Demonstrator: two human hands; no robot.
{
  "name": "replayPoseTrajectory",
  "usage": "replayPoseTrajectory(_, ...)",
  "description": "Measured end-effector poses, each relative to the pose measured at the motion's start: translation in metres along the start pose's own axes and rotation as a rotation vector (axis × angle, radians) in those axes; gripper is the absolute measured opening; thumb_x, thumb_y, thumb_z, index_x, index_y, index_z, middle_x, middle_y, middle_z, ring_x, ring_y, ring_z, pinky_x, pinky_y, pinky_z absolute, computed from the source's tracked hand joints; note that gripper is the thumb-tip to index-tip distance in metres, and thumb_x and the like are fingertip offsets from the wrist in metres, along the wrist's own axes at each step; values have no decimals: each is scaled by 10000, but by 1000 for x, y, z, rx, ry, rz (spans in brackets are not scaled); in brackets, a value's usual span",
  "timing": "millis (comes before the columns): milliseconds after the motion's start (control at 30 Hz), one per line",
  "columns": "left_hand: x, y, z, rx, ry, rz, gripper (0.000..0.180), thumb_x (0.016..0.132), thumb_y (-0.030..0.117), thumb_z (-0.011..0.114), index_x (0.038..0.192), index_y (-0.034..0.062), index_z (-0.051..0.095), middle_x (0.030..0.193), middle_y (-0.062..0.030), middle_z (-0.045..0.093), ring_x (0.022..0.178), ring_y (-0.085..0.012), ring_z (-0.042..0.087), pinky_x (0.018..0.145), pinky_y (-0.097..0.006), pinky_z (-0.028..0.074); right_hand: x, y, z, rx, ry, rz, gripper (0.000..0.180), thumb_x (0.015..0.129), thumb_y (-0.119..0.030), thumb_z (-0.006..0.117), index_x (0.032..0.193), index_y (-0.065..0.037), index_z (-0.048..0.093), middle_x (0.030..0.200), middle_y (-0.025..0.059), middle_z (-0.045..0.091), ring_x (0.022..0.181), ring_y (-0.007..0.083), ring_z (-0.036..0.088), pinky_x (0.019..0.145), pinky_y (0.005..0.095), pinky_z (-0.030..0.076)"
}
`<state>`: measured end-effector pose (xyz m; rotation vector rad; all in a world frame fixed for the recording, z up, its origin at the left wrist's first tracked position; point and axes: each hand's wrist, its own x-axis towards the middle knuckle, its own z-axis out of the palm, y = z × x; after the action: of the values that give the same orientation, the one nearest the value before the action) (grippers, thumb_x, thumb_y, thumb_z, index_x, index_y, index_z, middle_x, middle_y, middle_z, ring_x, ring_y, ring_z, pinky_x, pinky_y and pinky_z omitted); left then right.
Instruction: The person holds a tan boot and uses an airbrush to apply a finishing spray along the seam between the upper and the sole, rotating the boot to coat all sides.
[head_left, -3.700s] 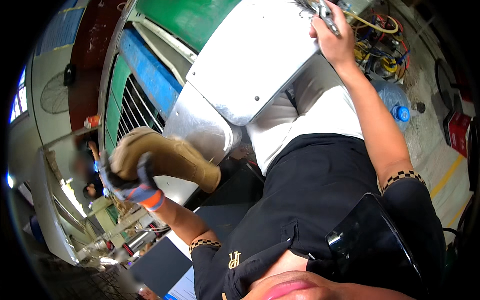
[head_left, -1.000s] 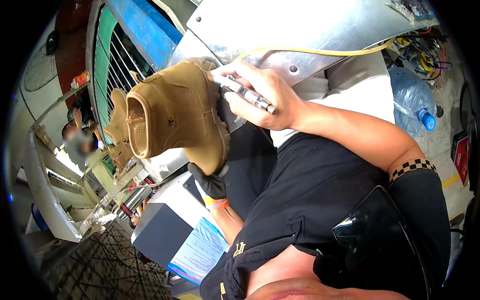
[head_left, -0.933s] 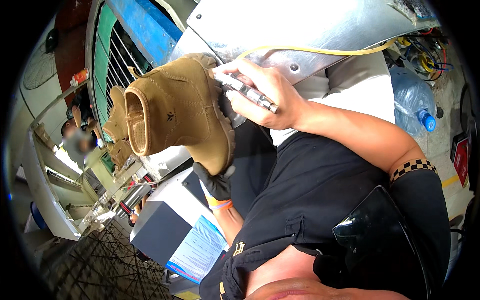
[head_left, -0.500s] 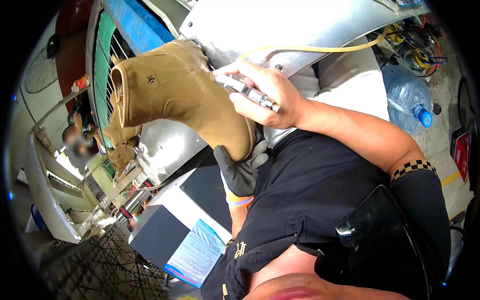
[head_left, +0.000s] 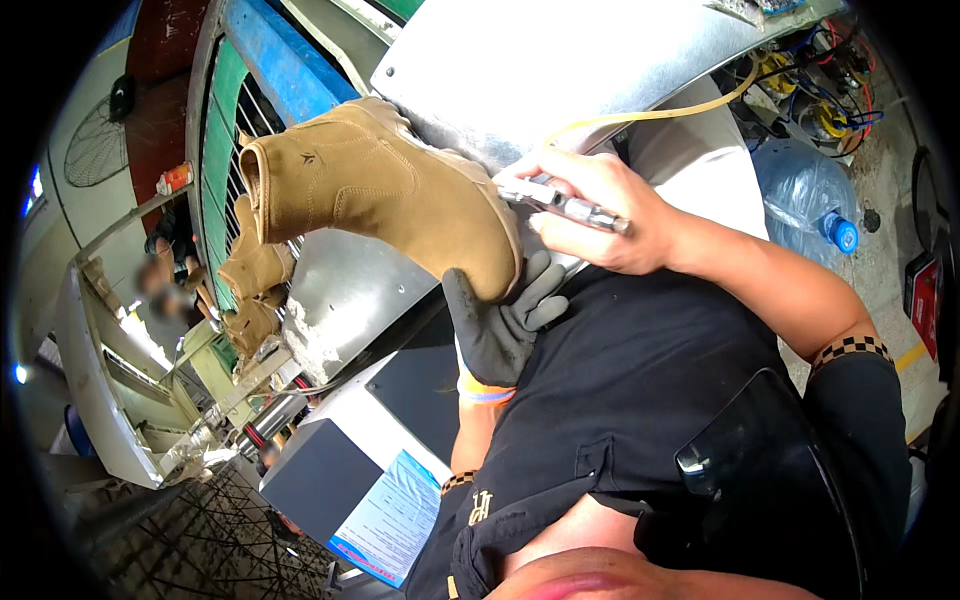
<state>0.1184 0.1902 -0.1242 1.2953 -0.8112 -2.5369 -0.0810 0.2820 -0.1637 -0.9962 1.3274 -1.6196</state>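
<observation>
A tan ankle boot [head_left: 400, 195] lies on its side, shaft toward the left and toe toward me. My left hand [head_left: 500, 325], in a grey-and-black glove, is closed round the toe from below, with the thumb on the upper. Bare, my right hand [head_left: 610, 210] grips a pen-shaped metal tool [head_left: 565, 205]. The tool's tip is at the boot's sole edge near the forefoot; whether it touches I cannot tell. A yellow hose [head_left: 655, 114] runs up to the right hand, its joint with the tool hidden.
A metal panel [head_left: 510, 60] extends behind the boot. More tan boots [head_left: 255, 265] stand at left beside a green-framed grille [head_left: 222, 110]. A large clear water bottle [head_left: 805, 190] and tangled wires [head_left: 835, 110] are at right. A dark-and-white box [head_left: 340, 465] stands lower left. Another person [head_left: 170, 290] is far left.
My right hand and the tool have shifted right along the sole edge toward the toe. The boot has turned a little, its toe moving right; my left fingers are more spread.
</observation>
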Motion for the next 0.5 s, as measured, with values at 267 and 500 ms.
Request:
replayPoseTrajectory(267,17,1,21,-64,-183,-168,906,917,731,326,1412,-25,381,1341,-256,528,1207,-371,568,910,-459,555,-17,-28,-25,-16,-58,115,345,828,-103,591,1162,-20,571,649,-1,538,586,78,495,579,263,407)
replayPoseTrajectory(500,42,0,42,-111,-355,-267,970,890,775,289,1508,32,204,1384,-260,488,1256,-371,530,964,-468,521,-6,-49,-44,-300,-32,54,280,828,-137,622,1065,1,570,733,58,505,659,138,485,601,305,400)
